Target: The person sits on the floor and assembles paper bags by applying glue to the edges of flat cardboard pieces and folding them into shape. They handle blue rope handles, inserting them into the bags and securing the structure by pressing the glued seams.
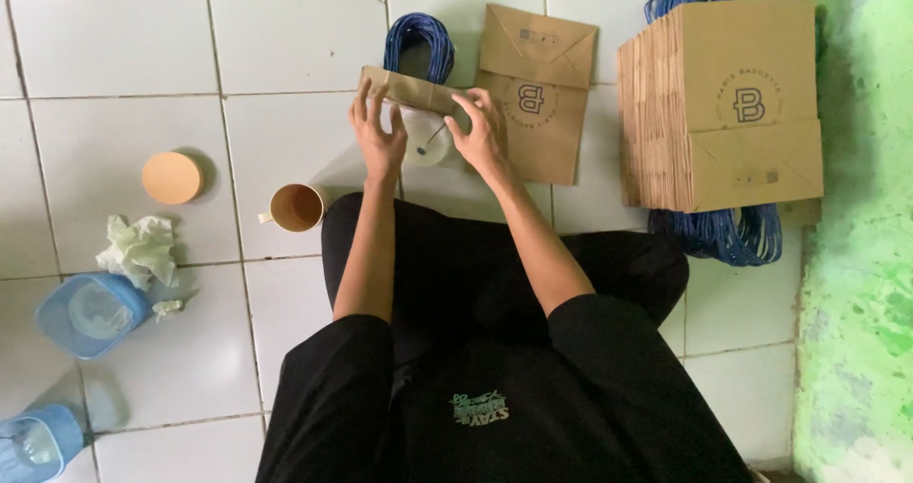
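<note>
I sit on a white tiled floor in black clothes. My left hand [378, 131] and my right hand [482, 133] both grip the top edge of an open brown paper bag [414, 90] with blue cord handles [418, 41]. Inside or below the bag mouth, between my hands, shows a round white object [428, 144]. Just right of the bag lies a flat brown paper bag [535, 93] with a round printed mark.
A thick stack of folded brown bags [723, 103] with blue handles stands at the right, beside a green wall [861, 236]. On the left are a brown mug [297, 207], a tan round lid [172, 178], crumpled tissue [141, 248] and blue plastic containers [92, 315].
</note>
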